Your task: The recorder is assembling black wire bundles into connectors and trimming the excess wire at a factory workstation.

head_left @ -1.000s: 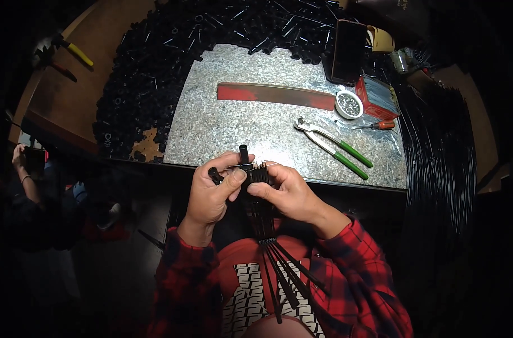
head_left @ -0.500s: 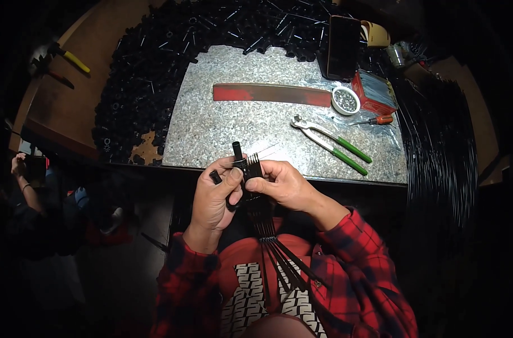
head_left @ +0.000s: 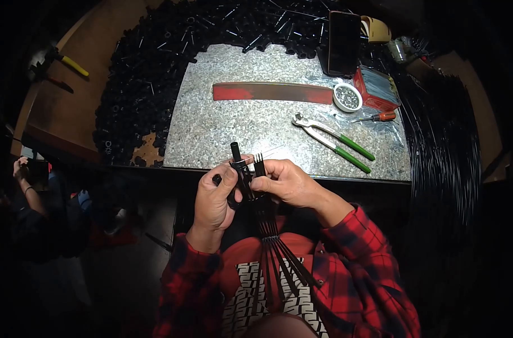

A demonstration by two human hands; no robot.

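My left hand (head_left: 210,200) is closed around a black plastic tube fitting (head_left: 235,151) with a collar, its narrow end pointing up past the thumb. Another short black tube end (head_left: 217,179) pokes out between those fingers. My right hand (head_left: 294,185) pinches the upper ends of a bundle of thin black ribs (head_left: 260,164), like umbrella ribs, right beside the fitting. Below my hands the ribs hang toward my lap, drawn together at a joint and fanning out beneath it. A fine wire (head_left: 276,150) sticks out to the right above my right fingers. Where ribs and fitting meet is partly hidden.
On the speckled board (head_left: 200,132) lie a red-brown bar (head_left: 273,92), green-handled pincers (head_left: 335,143) and an orange-handled screwdriver (head_left: 383,116). A white bowl of small metal parts (head_left: 347,98), a red box (head_left: 377,90) and a phone (head_left: 343,44) stand right. Black tubes (head_left: 143,73) are heaped behind.
The rib tips in my right hand now stand bunched closer together, with a wider gap between them and the black fitting. The view has shifted slightly.
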